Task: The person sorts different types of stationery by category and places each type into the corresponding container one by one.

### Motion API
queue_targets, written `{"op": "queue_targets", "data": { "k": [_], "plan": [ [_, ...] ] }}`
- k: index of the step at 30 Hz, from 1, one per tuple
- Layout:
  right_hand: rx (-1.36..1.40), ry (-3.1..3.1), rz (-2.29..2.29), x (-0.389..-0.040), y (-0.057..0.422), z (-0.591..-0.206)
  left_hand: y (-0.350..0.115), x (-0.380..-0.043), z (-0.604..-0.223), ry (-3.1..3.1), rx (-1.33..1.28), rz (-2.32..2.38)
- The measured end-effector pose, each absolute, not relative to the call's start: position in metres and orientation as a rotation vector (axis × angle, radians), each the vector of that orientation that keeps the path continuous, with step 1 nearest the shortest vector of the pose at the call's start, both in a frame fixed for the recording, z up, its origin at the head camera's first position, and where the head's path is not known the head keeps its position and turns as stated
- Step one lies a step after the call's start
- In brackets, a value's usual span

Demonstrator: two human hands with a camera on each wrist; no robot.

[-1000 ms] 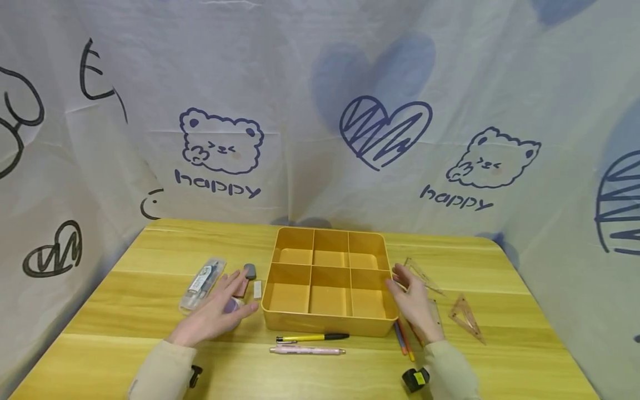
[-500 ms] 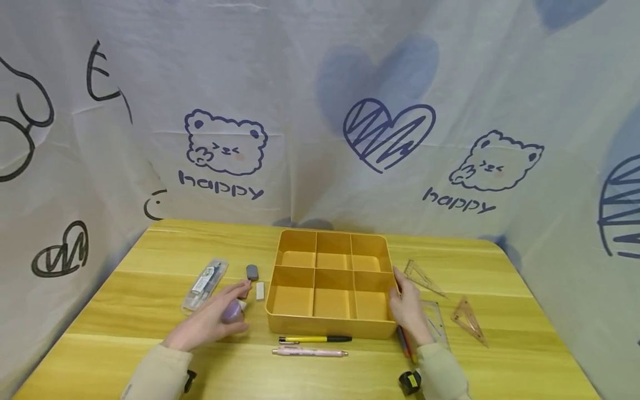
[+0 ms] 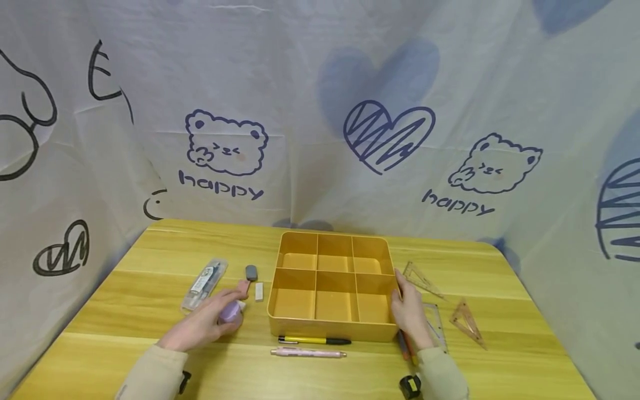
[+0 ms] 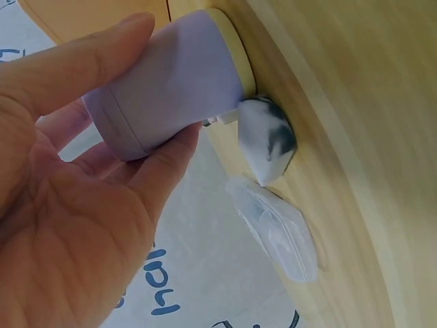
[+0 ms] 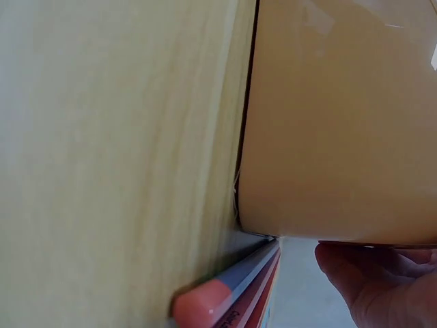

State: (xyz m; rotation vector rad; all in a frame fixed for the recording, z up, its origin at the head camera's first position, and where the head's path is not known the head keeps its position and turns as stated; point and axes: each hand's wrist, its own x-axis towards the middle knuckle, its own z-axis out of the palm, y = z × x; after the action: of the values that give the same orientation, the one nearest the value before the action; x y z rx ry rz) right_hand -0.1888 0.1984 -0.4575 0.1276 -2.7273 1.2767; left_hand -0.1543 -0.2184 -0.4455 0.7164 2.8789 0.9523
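You are holding the cylinder (image 4: 181,75) and touching the box (image 3: 335,329).
Your left grip (image 3: 202,321) is pinching it; your right grip (image 3: 412,315) is resting spread along the box's side.

The left hand (image 3: 202,322), spread with the thumb apart a second ago, now grips the lilac cylinder with a cream rim (image 3: 230,313) between thumb and fingers. Its fingertips have drawn back nearer, away from the grey rounded eraser (image 3: 251,273). The pink block eraser (image 3: 243,286) shows more than half a second ago. The right hand (image 3: 412,311) has shifted nearer along the right side of the yellow plastic six-compartment box (image 3: 330,329), exposing more of the clear plastic ruler (image 3: 439,322) to its right.
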Motion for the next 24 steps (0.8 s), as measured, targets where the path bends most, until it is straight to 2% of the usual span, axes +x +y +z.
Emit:
{"op": "queue_targets", "data": {
  "k": [24],
  "plan": [
    [0.146, -2.689, 1.374, -0.191, 0.199, -0.460, -0.212, -0.156, -0.432, 2.885, 0.699, 0.995]
  ]
}}
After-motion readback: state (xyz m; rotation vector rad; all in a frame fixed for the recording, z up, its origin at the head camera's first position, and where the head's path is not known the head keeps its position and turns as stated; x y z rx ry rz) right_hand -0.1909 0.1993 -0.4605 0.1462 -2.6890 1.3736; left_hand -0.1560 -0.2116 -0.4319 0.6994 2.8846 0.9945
